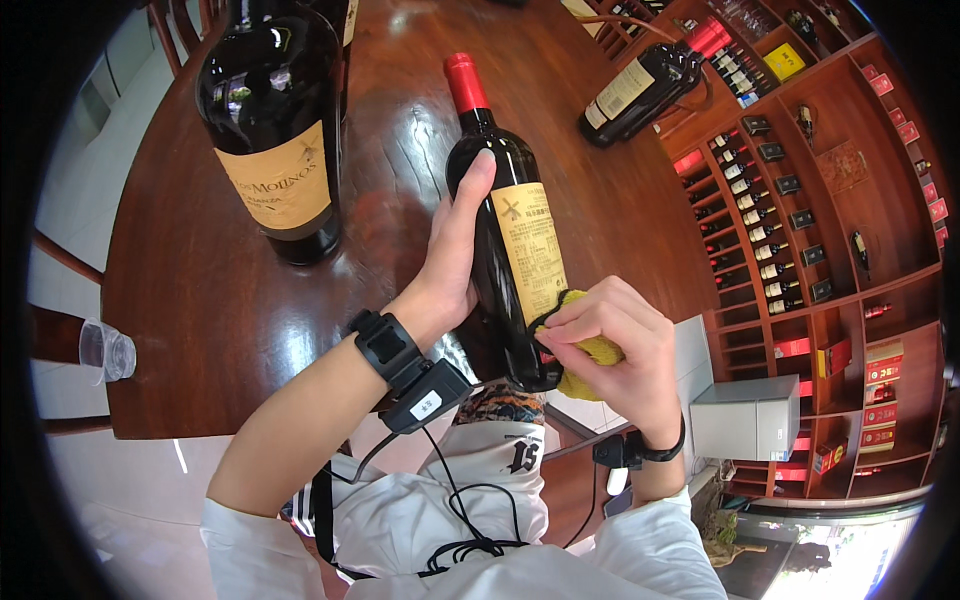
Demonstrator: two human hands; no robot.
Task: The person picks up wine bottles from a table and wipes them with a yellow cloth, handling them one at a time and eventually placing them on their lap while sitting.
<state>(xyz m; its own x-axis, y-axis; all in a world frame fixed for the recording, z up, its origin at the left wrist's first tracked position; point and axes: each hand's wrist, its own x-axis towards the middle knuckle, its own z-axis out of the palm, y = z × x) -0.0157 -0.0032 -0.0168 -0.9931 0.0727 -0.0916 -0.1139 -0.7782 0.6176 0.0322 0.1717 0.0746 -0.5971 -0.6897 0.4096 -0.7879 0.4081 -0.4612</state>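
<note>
A dark wine bottle (495,247) with a red capsule and a cream label leans in front of me, its neck pointing away. My left hand (454,247) grips it around the body, thumb lying along the shoulder. Close to the base, my right hand (619,341) pinches a yellow cloth (589,367) with a black edge. The cloth touches the lower side of the bottle, by the label's bottom corner. Part of the cloth is hidden behind my fingers. Both wrists wear black straps with small devices and cables.
A very large wine bottle (277,135) stands left on the polished wooden table (180,300). Another red-capped bottle (637,90) is at the far right. A plastic cup (109,351) sits at the left edge. Wooden wine shelves (829,247) and a grey box-shaped cabinet (742,416) lie to the right.
</note>
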